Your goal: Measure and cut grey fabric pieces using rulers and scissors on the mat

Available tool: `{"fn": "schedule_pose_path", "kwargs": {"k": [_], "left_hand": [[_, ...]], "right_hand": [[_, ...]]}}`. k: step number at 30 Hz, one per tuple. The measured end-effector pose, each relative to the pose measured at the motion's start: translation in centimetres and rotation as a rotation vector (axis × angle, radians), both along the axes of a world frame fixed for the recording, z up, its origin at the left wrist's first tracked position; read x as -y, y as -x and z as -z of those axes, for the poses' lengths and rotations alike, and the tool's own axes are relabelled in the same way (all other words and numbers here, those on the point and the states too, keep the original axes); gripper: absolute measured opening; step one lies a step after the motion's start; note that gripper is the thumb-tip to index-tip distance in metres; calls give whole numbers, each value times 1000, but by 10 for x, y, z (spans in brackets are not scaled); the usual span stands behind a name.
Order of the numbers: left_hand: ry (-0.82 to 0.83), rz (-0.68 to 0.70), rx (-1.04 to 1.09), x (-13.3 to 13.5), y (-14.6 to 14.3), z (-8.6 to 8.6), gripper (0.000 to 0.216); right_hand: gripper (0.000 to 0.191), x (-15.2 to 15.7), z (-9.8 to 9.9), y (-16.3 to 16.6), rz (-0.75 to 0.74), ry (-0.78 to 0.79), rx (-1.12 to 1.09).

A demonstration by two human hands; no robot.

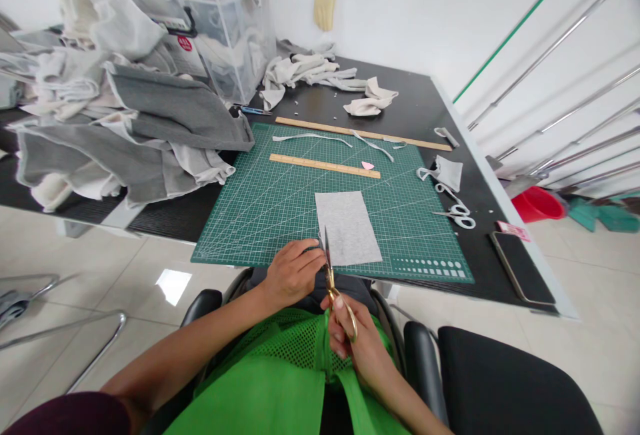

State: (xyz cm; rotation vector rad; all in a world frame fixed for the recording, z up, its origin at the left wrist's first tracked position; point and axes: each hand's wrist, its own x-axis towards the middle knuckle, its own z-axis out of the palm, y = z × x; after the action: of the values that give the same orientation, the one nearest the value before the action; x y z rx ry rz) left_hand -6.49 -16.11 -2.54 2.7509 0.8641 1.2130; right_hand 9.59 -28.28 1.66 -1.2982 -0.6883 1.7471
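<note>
My right hand (353, 332) grips gold-handled scissors (329, 275) by the finger loops, in front of the green vest. The blades point away from me and reach over the lower left part of a grey rectangular piece of cloth (347, 225). That cloth lies flat on a green cutting mat (240, 222). Close to the left of the blades is my left hand (295, 272), its fingers bent and pressed together at the mat's front edge. What those fingers hold, if anything, is hidden.
Two wooden rulers (325, 166), a pink piece (367, 166) and cloth strips (313, 136) lie on the mat. White-handled scissors (463, 216) and a phone (523, 268) are at right. Grey fabric (175, 105) and a clear bin (235, 42) fill the left.
</note>
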Motion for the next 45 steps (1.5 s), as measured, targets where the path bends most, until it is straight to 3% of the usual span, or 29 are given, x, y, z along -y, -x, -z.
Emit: {"fn": "schedule_pose_path", "kwargs": {"k": [9, 16, 45], "left_hand": [[17, 3, 7, -1, 1, 3, 27], [-5, -73, 32, 0, -2, -4, 22], [0, -28, 26, -1, 0, 1, 26]], "right_hand": [[45, 0, -1, 1, 6, 20, -4], [47, -1, -3, 0, -1, 14, 10], [48, 1, -8, 2, -15, 25, 24]]}}
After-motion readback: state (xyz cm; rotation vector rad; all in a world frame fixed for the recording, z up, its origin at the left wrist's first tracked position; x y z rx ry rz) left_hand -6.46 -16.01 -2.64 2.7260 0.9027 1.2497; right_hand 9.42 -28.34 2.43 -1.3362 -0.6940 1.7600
